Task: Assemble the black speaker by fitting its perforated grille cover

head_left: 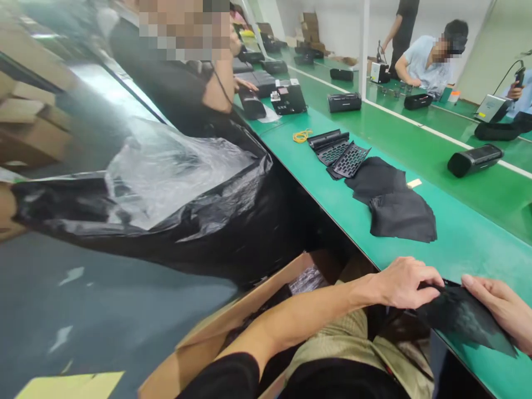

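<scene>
My left hand rests at the near edge of the green table, its fingers curled over one end of a black fabric piece. The other end of that same piece is held by my right hand, thumb on top. The fabric lies partly over the table edge. Just beyond my hands sits a pile of black fabric pieces.
Black plastic grilles and a yellow cord lie further up the table. An open cardboard box stands on the floor by my knees. A person holds a large black plastic bag at left. Black speakers lie beyond; other people work at the far side.
</scene>
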`<state>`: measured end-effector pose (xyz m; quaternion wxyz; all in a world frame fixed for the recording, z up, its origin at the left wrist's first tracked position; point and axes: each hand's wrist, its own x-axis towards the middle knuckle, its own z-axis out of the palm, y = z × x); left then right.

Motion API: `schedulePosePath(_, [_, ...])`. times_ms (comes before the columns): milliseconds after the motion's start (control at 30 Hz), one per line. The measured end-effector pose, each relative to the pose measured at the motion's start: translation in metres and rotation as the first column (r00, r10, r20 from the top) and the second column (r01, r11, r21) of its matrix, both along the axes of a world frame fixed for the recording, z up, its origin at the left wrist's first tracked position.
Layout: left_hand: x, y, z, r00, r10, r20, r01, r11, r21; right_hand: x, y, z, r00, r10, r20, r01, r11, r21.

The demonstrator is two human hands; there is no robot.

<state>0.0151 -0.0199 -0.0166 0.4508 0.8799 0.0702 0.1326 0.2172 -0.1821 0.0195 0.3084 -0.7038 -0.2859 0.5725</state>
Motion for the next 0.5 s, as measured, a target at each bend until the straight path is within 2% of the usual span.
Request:
schedulePosePath(167, [0.004,0.010,0.015,0.985,0.024,-0.173,-0.027,0.999,-0.020,0.026,-0.024,-0.019,0.982,0.091,0.164,-0.107,0.990,0.095])
schedulePosePath(233, [0.004,0.012,0.018,0.972,0.032,-0.231,-0.023,0.999,0.042,0.032,-0.034,-0.028,0.970,0.108,0.220,-0.129,0.988,0.084])
schedulePosePath(333, [0.005,0.008,0.022,0.939,0.085,-0.334,-0.019,0.980,0.196,0.035,-0.043,-0.041,0.931,0.125,0.342,-0.121,0.992,-0.031])
schedulePosePath(400, [0.004,0.001,0.024,0.914,0.115,-0.390,0.012,0.952,0.307,0.034,-0.046,-0.048,0.853,0.118,0.509,-0.081,0.992,-0.094])
schedulePosePath(500, [-0.003,-0.008,0.025,0.877,0.140,-0.459,0.074,0.905,0.418,0.034,-0.051,-0.051,0.679,0.027,0.733,0.019,0.998,-0.054])
